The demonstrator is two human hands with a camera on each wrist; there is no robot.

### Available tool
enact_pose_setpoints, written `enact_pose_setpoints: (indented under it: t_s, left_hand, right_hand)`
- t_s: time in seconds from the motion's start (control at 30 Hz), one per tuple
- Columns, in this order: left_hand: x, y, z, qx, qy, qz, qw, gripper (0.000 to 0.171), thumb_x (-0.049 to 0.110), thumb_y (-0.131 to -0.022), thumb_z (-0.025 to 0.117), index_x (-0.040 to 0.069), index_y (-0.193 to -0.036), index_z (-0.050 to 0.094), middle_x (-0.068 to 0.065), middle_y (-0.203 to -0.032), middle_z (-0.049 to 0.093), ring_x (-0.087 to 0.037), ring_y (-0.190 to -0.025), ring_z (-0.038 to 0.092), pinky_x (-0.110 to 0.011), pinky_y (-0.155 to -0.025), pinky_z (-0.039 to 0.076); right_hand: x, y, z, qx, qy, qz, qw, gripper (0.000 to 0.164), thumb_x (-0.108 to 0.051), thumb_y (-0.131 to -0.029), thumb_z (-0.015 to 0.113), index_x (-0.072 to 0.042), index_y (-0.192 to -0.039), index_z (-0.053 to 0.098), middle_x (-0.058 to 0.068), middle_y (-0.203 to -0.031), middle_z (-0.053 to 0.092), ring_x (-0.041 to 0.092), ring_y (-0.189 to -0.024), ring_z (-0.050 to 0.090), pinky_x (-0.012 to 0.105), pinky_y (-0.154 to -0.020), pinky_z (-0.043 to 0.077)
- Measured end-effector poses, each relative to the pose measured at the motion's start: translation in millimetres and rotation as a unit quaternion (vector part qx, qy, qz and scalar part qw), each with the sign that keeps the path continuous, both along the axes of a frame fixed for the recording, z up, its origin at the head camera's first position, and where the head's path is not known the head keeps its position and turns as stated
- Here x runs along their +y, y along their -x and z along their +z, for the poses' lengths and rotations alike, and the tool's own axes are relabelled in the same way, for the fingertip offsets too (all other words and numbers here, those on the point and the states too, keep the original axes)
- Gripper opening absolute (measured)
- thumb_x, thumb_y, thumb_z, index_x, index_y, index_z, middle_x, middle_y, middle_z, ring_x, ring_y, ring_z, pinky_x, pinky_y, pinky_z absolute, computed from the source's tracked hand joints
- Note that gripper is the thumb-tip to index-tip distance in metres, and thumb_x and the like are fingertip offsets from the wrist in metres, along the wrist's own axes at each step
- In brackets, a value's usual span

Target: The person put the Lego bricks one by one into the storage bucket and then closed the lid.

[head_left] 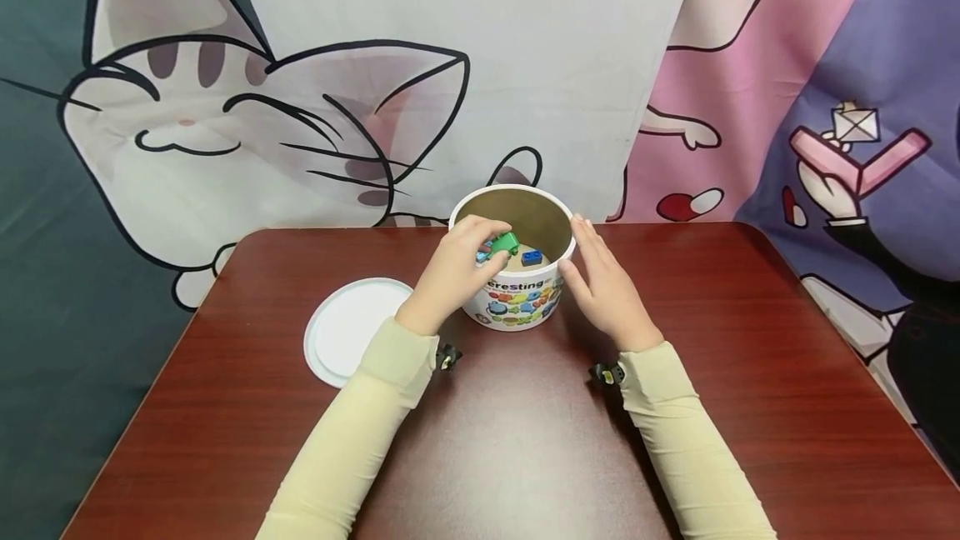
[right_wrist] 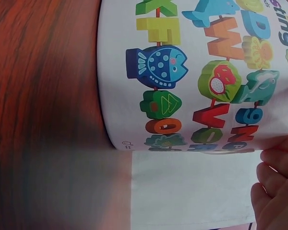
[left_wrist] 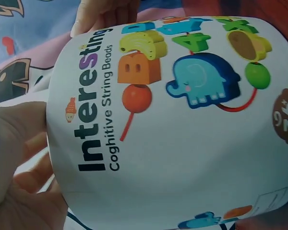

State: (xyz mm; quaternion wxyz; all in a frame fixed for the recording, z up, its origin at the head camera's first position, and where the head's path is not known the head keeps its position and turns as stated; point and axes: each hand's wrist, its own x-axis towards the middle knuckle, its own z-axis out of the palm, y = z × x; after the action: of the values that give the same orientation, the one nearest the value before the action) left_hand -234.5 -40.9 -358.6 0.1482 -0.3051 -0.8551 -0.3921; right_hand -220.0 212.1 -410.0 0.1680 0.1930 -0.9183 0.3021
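Note:
A white round tub [head_left: 513, 298] stands upright near the back edge of the table, its side printed with "Interesting" and colourful string beads [left_wrist: 201, 79]. My left hand [head_left: 453, 273] reaches over the tub's near left rim, fingers and thumb curled about a green toy block [head_left: 505, 245]. A light blue piece [head_left: 483, 254] shows beside it, partly covered by the fingers. Lower in the tub is a dark blue studded brick [head_left: 532, 257]. My right hand [head_left: 606, 290] lies against the tub's right side at the rim, fingers extended.
A round white lid [head_left: 348, 327] lies flat on the reddish-brown table [head_left: 750, 340], left of the tub and partly behind the left forearm. Behind the table's far edge hangs a cloth backdrop [head_left: 555, 65] with cartoon cats.

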Motion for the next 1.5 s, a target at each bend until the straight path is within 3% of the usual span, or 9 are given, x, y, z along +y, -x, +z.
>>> enact_pose_setpoints:
  t_s: [0.3,0.5,0.67,0.87,1.1,1.33,1.5]
  left_hand:
    - [3.5,2.7,2.5,-0.027,0.030,0.044,0.9982,0.032,0.004,-0.095,0.065,0.001,-0.128,0.065,-0.017,-0.126,0.061,-0.026,-0.109,0.064,-0.034,-0.096,0.053]
    - [4.3,1.8,0.1,-0.036,0.028,0.048,0.9978,0.031,0.004,-0.097,0.061,0.002,-0.127,0.066,-0.016,-0.127,0.061,-0.026,-0.114,0.062,-0.036,-0.098,0.052]
    - [1.0,-0.6,-1.6,-0.036,-0.011,0.026,0.9990,0.030,0.004,-0.096,0.061,0.003,-0.125,0.067,-0.014,-0.124,0.062,-0.024,-0.110,0.062,-0.037,-0.096,0.053]
    - [-5.0,-5.8,-3.7,-0.008,-0.071,0.005,0.9974,0.025,0.002,-0.094,0.061,0.002,-0.118,0.069,-0.012,-0.116,0.066,-0.025,-0.104,0.065,-0.038,-0.089,0.057]
    - [-18.9,-16.8,0.2,0.003,-0.095,0.010,0.9954,0.025,0.002,-0.097,0.060,0.004,-0.121,0.067,-0.009,-0.110,0.069,-0.019,-0.102,0.064,-0.035,-0.087,0.056]
    - [-41.9,-29.8,4.4,0.031,-0.102,0.038,0.9936,0.023,0.003,-0.095,0.062,0.004,-0.117,0.070,-0.007,-0.105,0.070,-0.016,-0.096,0.064,-0.034,-0.081,0.056]
    - [-61.8,-33.9,0.6,0.012,-0.096,0.065,0.9931,0.022,0.003,-0.094,0.064,0.005,-0.115,0.070,-0.006,-0.103,0.070,-0.016,-0.095,0.064,-0.037,-0.082,0.057]
  right_hand:
    - [-0.4,0.3,0.0,0.007,-0.001,0.001,1.000,0.069,-0.038,-0.104,0.053,-0.006,-0.160,0.027,0.012,-0.165,0.026,0.029,-0.153,0.021,0.049,-0.123,0.021]
    - [-0.5,0.6,-1.2,0.008,-0.001,0.000,1.000,0.068,-0.037,-0.105,0.052,-0.005,-0.160,0.027,0.012,-0.165,0.027,0.029,-0.153,0.021,0.048,-0.123,0.020]
    - [-0.9,0.2,-1.3,0.006,-0.001,0.000,1.000,0.068,-0.037,-0.105,0.053,-0.005,-0.160,0.027,0.012,-0.165,0.027,0.030,-0.153,0.021,0.048,-0.123,0.020]
    - [-1.5,-0.5,-1.2,0.009,-0.001,0.000,1.000,0.068,-0.036,-0.104,0.053,-0.005,-0.159,0.028,0.013,-0.165,0.027,0.033,-0.152,0.023,0.049,-0.123,0.021]
    - [-1.3,-0.9,-1.1,0.016,-0.001,-0.002,1.000,0.068,-0.036,-0.104,0.054,-0.004,-0.159,0.029,0.013,-0.164,0.029,0.033,-0.152,0.023,0.049,-0.123,0.021]
    - [0.8,0.5,0.4,0.014,0.007,0.005,1.000,0.067,-0.035,-0.104,0.055,-0.004,-0.158,0.031,0.013,-0.165,0.028,0.034,-0.152,0.022,0.050,-0.123,0.020]
    - [0.2,-3.9,8.8,0.036,0.040,0.006,0.999,0.060,-0.024,-0.098,0.065,-0.004,-0.151,0.045,0.014,-0.161,0.034,0.032,-0.152,0.023,0.054,-0.121,0.023]
